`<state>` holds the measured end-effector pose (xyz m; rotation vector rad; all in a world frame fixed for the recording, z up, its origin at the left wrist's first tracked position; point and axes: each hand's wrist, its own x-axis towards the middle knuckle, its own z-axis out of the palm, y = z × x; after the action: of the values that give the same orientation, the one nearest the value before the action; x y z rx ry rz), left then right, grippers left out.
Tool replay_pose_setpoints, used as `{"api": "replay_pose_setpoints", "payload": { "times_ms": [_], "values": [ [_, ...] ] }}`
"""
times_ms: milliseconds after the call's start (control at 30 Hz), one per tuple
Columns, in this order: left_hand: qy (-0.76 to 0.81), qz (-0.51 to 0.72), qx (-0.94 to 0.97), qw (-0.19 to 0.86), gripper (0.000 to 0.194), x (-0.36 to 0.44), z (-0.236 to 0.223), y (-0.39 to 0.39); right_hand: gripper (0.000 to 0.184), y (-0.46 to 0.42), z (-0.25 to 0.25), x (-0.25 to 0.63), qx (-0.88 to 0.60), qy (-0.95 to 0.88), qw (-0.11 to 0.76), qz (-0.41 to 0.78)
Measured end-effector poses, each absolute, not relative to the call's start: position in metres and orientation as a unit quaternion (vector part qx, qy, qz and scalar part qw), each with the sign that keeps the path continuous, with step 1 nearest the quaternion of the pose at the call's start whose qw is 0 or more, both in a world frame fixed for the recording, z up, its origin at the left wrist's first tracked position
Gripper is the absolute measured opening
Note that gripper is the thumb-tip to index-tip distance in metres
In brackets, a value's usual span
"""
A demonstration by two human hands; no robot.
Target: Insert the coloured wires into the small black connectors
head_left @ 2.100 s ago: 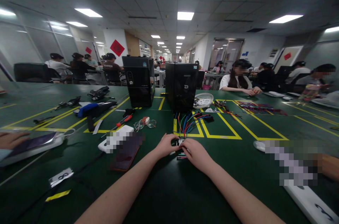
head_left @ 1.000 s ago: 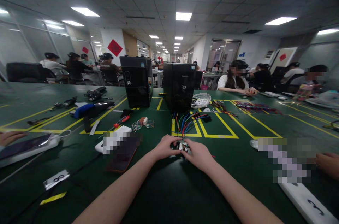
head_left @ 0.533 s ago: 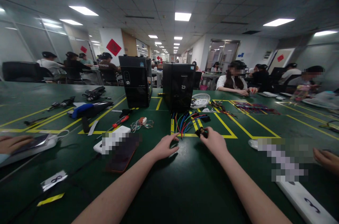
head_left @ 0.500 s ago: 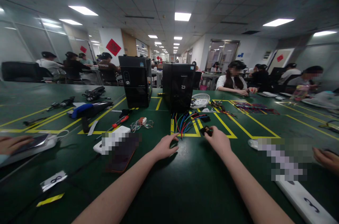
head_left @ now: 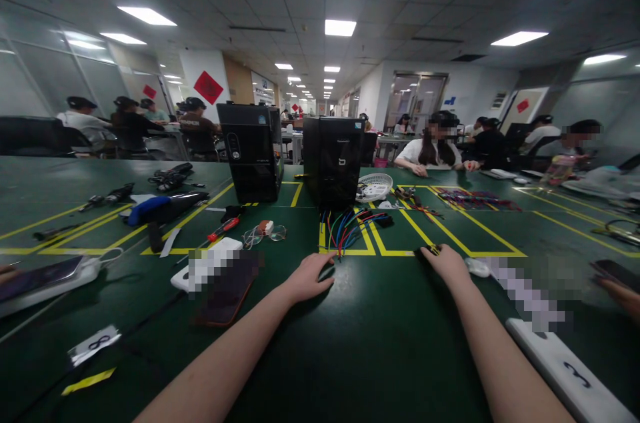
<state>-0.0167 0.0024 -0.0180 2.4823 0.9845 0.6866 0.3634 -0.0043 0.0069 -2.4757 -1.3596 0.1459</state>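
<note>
In the head view, I have my left hand palm-down on the green counter, fingers loosely parted and empty, fingertips just beside the coloured wires fanned before a black computer tower. My right hand, well apart, pinches a small dark piece near the yellow tape; I can't make out its details.

Marked 8 on a tag at lower left and 3 on a white strip at lower right; lettered too small to read on the towers, center, and brown shirt, left.
</note>
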Motion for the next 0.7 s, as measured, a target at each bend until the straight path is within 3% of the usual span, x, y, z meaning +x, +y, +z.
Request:
{"api": "replay_pose_setpoints", "payload": {
  "times_ms": [200,700],
  "values": [
    [0.345,0.231,0.892,0.177,0.051,-0.017,-0.018,0.003,0.036,-0.003,0.006,0.377,-0.805,-0.54,0.243,-0.04],
    [0.343,0.218,0.899,0.16,0.038,-0.016,-0.015,0.003,0.029,-0.009,0.016,0.366,-0.786,-0.587,0.176,-0.082]
  ]
}}
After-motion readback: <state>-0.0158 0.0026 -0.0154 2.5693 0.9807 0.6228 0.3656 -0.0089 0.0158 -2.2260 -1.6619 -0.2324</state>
